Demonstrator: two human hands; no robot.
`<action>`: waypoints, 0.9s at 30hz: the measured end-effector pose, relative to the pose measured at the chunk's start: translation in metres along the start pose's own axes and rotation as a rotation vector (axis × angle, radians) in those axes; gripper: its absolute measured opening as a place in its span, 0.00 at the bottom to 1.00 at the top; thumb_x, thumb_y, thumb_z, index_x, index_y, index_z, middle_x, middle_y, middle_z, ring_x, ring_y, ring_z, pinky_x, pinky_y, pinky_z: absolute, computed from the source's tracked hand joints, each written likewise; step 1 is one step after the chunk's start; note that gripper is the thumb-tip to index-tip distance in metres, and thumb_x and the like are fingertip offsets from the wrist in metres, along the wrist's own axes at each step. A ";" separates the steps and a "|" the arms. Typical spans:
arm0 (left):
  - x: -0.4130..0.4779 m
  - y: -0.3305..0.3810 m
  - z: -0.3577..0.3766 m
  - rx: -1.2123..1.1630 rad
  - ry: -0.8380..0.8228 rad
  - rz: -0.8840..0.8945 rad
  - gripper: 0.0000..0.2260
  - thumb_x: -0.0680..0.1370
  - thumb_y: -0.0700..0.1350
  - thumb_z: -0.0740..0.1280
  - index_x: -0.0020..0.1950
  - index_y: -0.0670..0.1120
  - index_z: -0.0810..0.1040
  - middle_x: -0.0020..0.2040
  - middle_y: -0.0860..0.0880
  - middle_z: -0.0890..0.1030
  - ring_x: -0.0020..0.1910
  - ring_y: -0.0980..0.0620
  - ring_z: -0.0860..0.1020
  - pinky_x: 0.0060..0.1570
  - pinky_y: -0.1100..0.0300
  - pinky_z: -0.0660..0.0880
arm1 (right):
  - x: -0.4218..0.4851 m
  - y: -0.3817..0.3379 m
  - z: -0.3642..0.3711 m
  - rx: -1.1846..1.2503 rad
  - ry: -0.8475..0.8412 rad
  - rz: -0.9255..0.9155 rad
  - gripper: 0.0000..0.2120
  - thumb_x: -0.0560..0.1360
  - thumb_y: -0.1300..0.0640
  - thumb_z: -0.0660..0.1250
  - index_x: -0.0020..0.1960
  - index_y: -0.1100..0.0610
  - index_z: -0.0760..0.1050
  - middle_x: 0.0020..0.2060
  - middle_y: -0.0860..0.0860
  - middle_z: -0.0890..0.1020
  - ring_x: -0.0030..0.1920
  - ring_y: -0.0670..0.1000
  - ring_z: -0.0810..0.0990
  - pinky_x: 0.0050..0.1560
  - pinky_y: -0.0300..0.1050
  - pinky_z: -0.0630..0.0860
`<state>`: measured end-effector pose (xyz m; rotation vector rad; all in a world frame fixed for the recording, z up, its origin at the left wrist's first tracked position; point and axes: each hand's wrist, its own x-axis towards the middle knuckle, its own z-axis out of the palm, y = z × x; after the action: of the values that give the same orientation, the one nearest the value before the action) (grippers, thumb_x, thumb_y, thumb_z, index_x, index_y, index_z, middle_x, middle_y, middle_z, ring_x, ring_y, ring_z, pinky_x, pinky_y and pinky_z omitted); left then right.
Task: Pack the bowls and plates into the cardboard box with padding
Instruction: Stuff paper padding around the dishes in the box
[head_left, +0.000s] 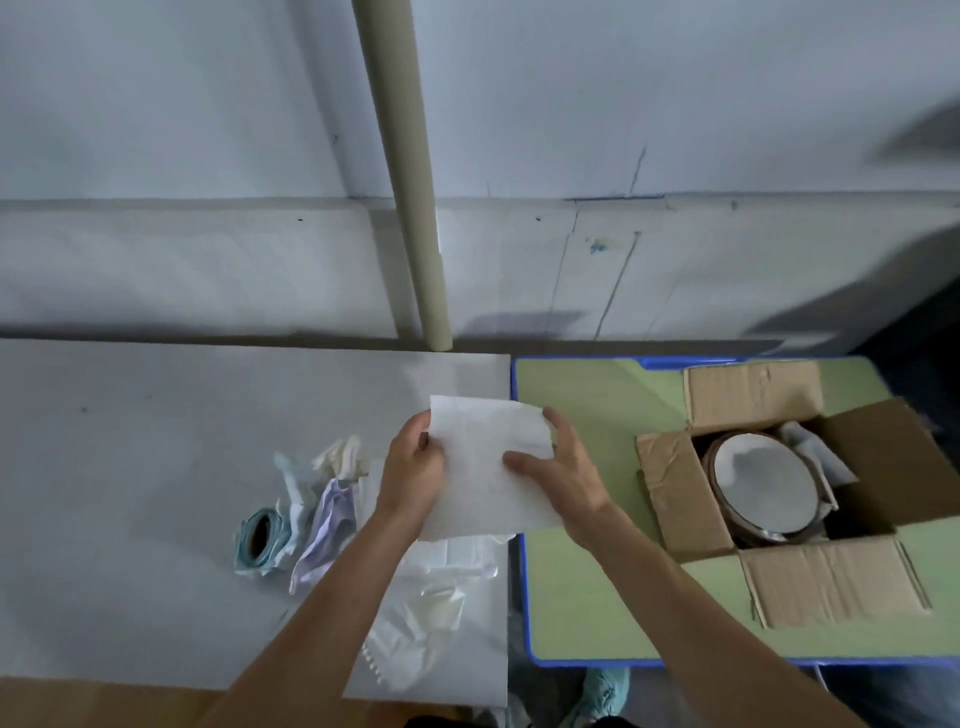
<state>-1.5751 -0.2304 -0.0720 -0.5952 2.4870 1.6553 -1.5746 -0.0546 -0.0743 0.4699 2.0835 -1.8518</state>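
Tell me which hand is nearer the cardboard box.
Right. The right hand holds the paper sheet just left of the cardboard box; the left hand holds the sheet's other edge, farther left.

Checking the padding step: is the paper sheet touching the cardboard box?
Apart. Head view: left hand and right hand hold the paper sheet, green tabletop showing between it and the cardboard box.

Head view: dim, cool bluish light, soft focus throughout.
Wide-angle bend: the pipe (405, 171) leans and the wall seam (208, 205) bows toward the frame edges. Dark smeared blur in the upper right corner. In the cardboard box (675, 499) the plate (763, 483) carries a pale sheen with a grey patch; the interior beside it is in deep shadow. Shadows on the grey tabletop (130, 467) are faint and soft-edged. The white sheet (483, 441) is the brightest surface.
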 end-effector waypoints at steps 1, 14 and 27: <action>-0.001 0.009 0.006 -0.055 0.002 0.004 0.18 0.77 0.34 0.56 0.59 0.49 0.77 0.50 0.50 0.81 0.45 0.54 0.77 0.40 0.65 0.71 | -0.004 -0.005 -0.009 0.072 0.006 -0.010 0.32 0.68 0.58 0.75 0.68 0.46 0.66 0.53 0.45 0.80 0.51 0.50 0.81 0.49 0.46 0.79; -0.065 0.113 0.133 0.676 -0.124 0.611 0.41 0.71 0.71 0.45 0.79 0.49 0.55 0.79 0.44 0.54 0.77 0.46 0.53 0.72 0.47 0.56 | -0.040 -0.043 -0.148 0.351 0.247 -0.204 0.12 0.74 0.58 0.70 0.56 0.56 0.78 0.46 0.56 0.85 0.47 0.56 0.85 0.47 0.55 0.82; -0.120 0.166 0.231 0.307 -0.367 0.447 0.39 0.75 0.57 0.67 0.77 0.64 0.44 0.68 0.57 0.70 0.53 0.54 0.79 0.42 0.60 0.75 | -0.068 -0.026 -0.261 0.559 -0.037 -0.218 0.14 0.76 0.70 0.62 0.60 0.64 0.76 0.50 0.64 0.83 0.49 0.61 0.83 0.46 0.49 0.79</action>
<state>-1.5572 0.0661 0.0121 0.2934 2.6217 1.2896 -1.5296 0.1994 0.0083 0.3354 1.6210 -2.5549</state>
